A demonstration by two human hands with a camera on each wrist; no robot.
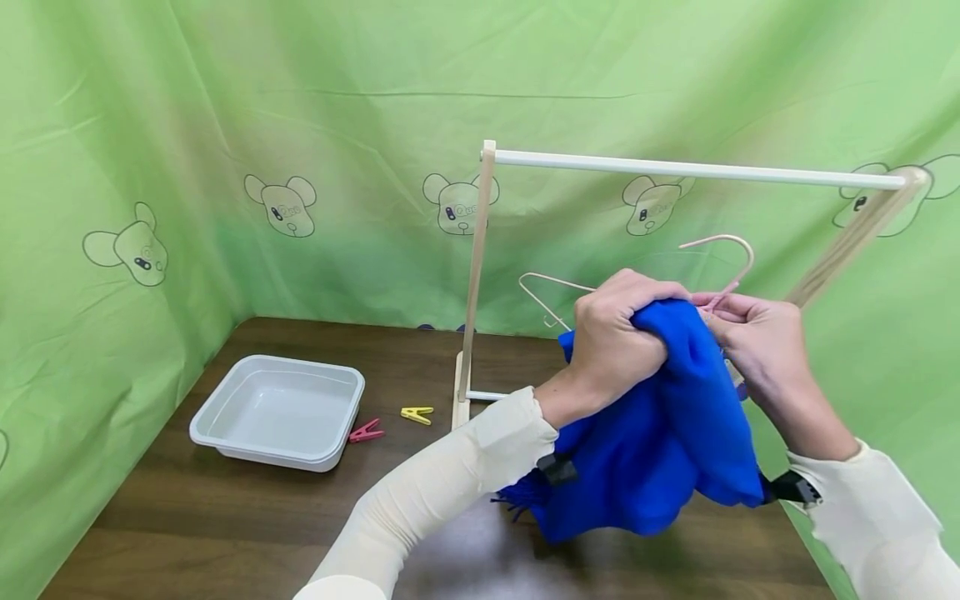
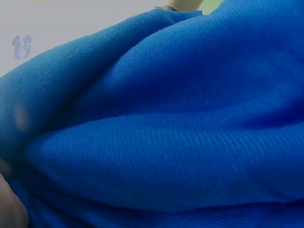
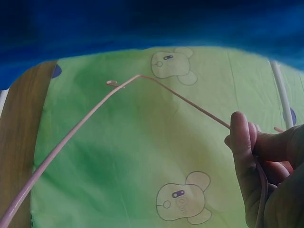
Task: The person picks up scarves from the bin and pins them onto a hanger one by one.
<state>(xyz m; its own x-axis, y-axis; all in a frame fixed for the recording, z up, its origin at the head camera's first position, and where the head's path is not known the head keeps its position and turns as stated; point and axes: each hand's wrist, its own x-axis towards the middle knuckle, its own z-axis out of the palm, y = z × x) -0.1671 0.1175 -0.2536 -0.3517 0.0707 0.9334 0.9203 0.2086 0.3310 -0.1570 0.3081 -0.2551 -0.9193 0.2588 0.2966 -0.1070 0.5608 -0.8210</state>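
A blue fringed scarf (image 1: 652,458) hangs in loose folds from my left hand (image 1: 618,337), which grips its bunched top edge. My right hand (image 1: 765,337) pinches a thin pink hanger (image 1: 742,258) just below its hook, close beside the left fingers. One end of the hanger sticks out to the left behind the left hand; the scarf covers much of the rest in the head view. In the left wrist view the scarf (image 2: 166,161) fills most of the picture. The right wrist view shows the fingers (image 3: 241,142) curled round the hanger (image 3: 80,126), with blue cloth above.
A wooden rack with a white top bar (image 1: 697,168) stands behind the hands. On the brown table (image 1: 262,525), a white basin (image 1: 277,408) sits at left, beside a red clothespin (image 1: 367,432) and a yellow clothespin (image 1: 417,415). Green curtain (image 1: 360,108) surrounds the table.
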